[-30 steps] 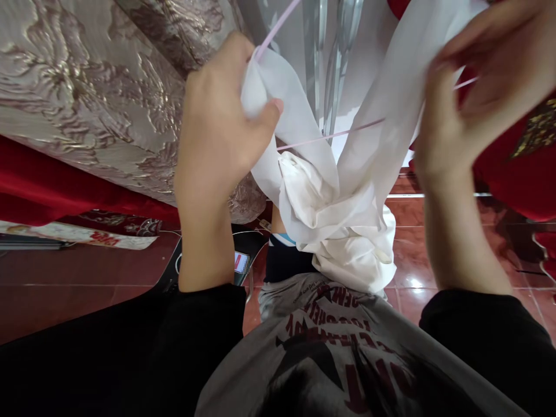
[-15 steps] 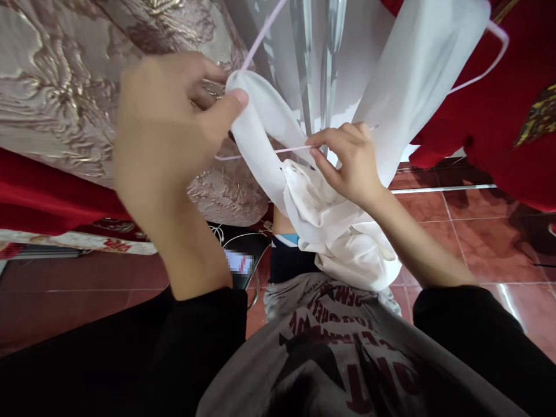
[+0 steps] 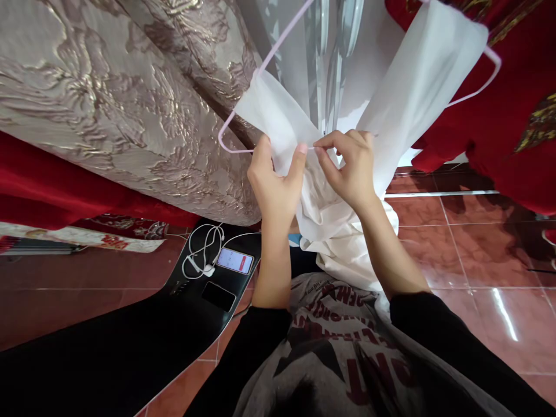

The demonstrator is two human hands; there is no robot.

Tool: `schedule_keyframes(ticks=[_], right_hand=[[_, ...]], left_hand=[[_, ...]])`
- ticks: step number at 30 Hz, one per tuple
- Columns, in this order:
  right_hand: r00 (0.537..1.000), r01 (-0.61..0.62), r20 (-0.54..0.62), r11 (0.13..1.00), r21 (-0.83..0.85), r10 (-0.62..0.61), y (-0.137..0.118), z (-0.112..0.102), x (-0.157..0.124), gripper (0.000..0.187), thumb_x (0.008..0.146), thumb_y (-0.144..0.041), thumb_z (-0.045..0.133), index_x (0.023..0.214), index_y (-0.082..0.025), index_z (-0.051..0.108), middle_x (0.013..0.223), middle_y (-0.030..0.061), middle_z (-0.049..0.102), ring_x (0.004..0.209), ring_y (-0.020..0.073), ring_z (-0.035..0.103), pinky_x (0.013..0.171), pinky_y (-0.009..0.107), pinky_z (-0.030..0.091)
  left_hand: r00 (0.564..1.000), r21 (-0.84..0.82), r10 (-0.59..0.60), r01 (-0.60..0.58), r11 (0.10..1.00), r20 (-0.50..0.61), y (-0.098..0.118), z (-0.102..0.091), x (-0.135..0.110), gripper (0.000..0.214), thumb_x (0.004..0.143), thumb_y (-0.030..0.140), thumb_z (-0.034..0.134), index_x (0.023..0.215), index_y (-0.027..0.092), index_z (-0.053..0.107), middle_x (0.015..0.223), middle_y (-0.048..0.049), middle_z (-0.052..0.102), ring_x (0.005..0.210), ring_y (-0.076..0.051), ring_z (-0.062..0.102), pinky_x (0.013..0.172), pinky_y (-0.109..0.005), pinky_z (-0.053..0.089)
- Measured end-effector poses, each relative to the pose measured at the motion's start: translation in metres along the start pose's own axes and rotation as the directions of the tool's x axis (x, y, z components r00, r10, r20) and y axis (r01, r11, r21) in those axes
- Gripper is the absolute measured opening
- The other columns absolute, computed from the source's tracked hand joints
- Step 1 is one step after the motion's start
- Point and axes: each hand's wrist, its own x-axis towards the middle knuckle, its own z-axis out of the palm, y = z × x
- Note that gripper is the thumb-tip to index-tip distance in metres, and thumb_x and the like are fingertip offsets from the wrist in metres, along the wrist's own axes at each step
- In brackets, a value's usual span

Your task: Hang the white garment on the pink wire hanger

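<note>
A pale pink clothes hanger (image 3: 222, 136) hangs in front of me, with white cloth (image 3: 280, 107) draped over its shoulders on both sides. The cloth bunches in cream-white folds lower down, in front of my shirt. My left hand (image 3: 278, 179) is at the hanger's lower bar, over the left drape, its thumb against the bar and its other fingertips hidden. Close beside it, my right hand (image 3: 350, 165) pinches the same bar between thumb and index finger. The hanger's right corner shows beyond the right drape.
Embossed beige-pink fabric (image 3: 130, 104) hangs at left, above red cloth (image 3: 65, 185). A black seat (image 3: 130, 347) carries a lit phone (image 3: 235, 261), a dark phone (image 3: 218, 296) and a white cable (image 3: 191, 265). Red garments (image 3: 499, 139) hang at right over red floor tiles (image 3: 469, 249).
My left hand has let go of the cloth at the hanger's left shoulder and come down to the lower bar near my right hand. The right hand keeps its pinch.
</note>
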Motion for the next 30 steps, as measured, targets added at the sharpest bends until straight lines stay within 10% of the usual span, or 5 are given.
schedule_keyframes(ticks=[7,15,26,30], right_hand=[[0.999,-0.028,-0.018,1.0,0.007,0.028,-0.013,0.007,-0.004,0.038,0.103,-0.049,0.041,0.095,-0.02,0.065,0.093,0.0027,0.067,0.084,0.0143,0.054,0.104,0.041,0.04],[0.999,-0.017,-0.035,1.0,-0.008,0.016,-0.005,0.009,-0.002,0.041,0.103,-0.051,0.04,0.095,-0.02,0.064,0.092,0.0022,0.067,0.083,0.0134,0.053,0.105,0.04,0.039],[1.0,0.012,0.012,1.0,0.001,-0.013,-0.001,0.003,-0.001,0.044,0.104,-0.054,0.036,0.096,-0.019,0.062,0.092,0.0029,0.066,0.086,0.0143,0.055,0.106,0.042,0.04],[1.0,0.011,-0.01,1.0,0.024,-0.011,0.0,-0.001,-0.001,0.035,0.102,-0.047,0.043,0.094,-0.019,0.063,0.089,0.0017,0.067,0.084,0.0136,0.055,0.102,0.04,0.041]], left_hand=[[0.998,-0.085,0.012,-0.017,0.996,-0.058,0.008,-0.006,0.001,0.03,0.094,0.037,0.073,0.069,0.025,0.062,0.082,-0.0037,0.062,0.11,-0.027,0.063,0.085,-0.038,0.056],[0.995,-0.309,-0.046,0.07,0.948,0.086,0.016,0.003,0.012,0.01,0.093,0.017,0.074,0.098,0.022,0.068,0.105,-0.0047,0.07,0.102,-0.024,0.07,0.094,-0.038,0.057],[0.857,-0.621,-0.204,0.488,0.613,0.473,0.066,-0.028,0.055,0.049,0.113,0.018,0.021,0.095,0.014,0.066,0.063,0.0029,0.052,0.058,-0.009,0.059,0.071,-0.023,0.053],[0.918,-0.635,-0.269,0.396,0.663,0.292,0.065,-0.058,0.067,0.05,0.113,0.019,0.015,0.094,0.024,0.062,0.077,0.0018,0.067,0.105,-0.008,0.066,0.088,-0.017,0.052]])
